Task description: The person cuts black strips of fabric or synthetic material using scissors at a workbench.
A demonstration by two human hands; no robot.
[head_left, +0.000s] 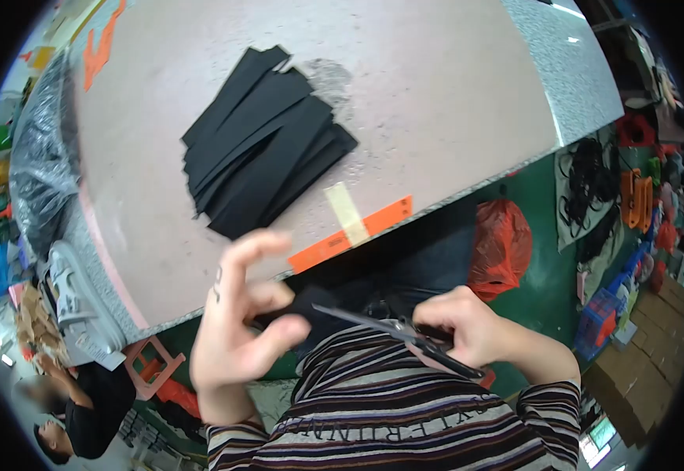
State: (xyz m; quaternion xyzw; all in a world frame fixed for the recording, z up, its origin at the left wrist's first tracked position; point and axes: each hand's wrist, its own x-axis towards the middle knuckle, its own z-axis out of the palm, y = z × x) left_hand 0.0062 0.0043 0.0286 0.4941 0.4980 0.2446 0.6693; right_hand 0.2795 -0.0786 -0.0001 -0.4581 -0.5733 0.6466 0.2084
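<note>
Right grip (468,326) closed around the handles of a pair of scissors (381,328), below and to the right of the orange tape (350,235) at the worktop (452,94) edge. The scissors' long axis runs nearly level, with the tips pointing left and slightly up toward the left grip (240,318). That grip, below and left of the orange tape, pinches a small black piece (310,302) between thumb and fingers, index finger lifted clear. The piece's outline is lost against dark trousers, so its direction cannot be told. The scissor tips reach the piece just beneath the tape. Above and left of the orange tape, a fanned stack of black strips (267,145) lies on the worktop, long axes slanting from lower left to upper right. A red bag (499,247) shows right of the tape, and another person (83,416) is far below and left of it.
</note>
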